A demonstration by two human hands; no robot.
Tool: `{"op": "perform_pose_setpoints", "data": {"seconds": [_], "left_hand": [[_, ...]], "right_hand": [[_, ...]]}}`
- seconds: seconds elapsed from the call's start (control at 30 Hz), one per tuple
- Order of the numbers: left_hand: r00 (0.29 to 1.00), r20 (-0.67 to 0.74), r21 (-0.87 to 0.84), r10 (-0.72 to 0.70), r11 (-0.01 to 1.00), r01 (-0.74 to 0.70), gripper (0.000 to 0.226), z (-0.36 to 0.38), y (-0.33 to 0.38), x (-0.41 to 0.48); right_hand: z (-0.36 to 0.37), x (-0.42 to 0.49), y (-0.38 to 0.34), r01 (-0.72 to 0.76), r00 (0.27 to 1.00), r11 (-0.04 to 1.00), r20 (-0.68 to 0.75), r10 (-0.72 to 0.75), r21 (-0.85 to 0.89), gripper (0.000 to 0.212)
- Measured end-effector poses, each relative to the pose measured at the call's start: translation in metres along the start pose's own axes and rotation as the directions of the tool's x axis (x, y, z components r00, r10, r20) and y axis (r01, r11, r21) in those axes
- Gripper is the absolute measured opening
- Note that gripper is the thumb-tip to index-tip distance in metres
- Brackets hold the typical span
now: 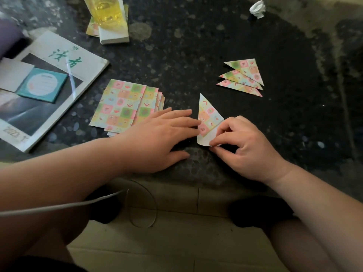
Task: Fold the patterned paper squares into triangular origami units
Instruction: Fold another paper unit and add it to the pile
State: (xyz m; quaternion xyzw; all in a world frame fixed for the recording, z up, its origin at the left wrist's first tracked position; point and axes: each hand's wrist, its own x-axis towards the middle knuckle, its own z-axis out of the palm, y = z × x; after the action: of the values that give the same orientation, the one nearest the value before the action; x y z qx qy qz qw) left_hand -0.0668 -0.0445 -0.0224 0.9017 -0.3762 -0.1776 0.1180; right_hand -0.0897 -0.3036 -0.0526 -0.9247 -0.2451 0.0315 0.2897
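Speckled stone table (196, 55) noted; stack of patterned squares (121, 107) taken as reference: magazine (59, 61) laid left, part-folded piece (208, 114) just right, three folded triangles (243, 77) farther right, crumpled paper (257, 8) far beyond

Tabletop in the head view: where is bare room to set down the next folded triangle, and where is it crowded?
Bare tabletop lies between the unfolded squares and the three finished triangles, and right of those triangles below the crumpled paper. Crowded: the left side, with magazine and glass.

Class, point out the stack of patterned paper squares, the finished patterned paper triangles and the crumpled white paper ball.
stack of patterned paper squares (119, 107): head view, top sheet's middle.
finished patterned paper triangles (235, 76): head view, middle triangle.
crumpled white paper ball (257, 9): head view, its centre.
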Motion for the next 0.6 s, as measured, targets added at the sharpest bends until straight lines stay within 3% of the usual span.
{"op": "perform_pose_setpoints", "data": {"seconds": [0.13, 0.37, 0.6], "left_hand": [[0.992, 0.123, 0.004, 0.026, 1.0, -0.027, 0.056, 0.003, -0.007, 0.003], [0.993, 0.11, 0.003, 0.041, 0.999, -0.042, 0.055, 0.005, -0.011, 0.003], [0.99, 0.139, 0.019, 0.034, 0.999, -0.037, 0.057, 0.003, -0.01, 0.005]], "right_hand": [[-0.001, 0.001, -0.002, 0.014, 1.0, 1.0, 0.026, -0.014, 0.001, 0.014], [-0.005, 0.0, -0.001, 0.013, 0.998, 0.999, 0.065, -0.016, 0.044, 0.008], [0.004, 0.011, -0.015, -0.259, 0.966, 0.966, -0.005, 0.259, 0.009, 0.009]]}}
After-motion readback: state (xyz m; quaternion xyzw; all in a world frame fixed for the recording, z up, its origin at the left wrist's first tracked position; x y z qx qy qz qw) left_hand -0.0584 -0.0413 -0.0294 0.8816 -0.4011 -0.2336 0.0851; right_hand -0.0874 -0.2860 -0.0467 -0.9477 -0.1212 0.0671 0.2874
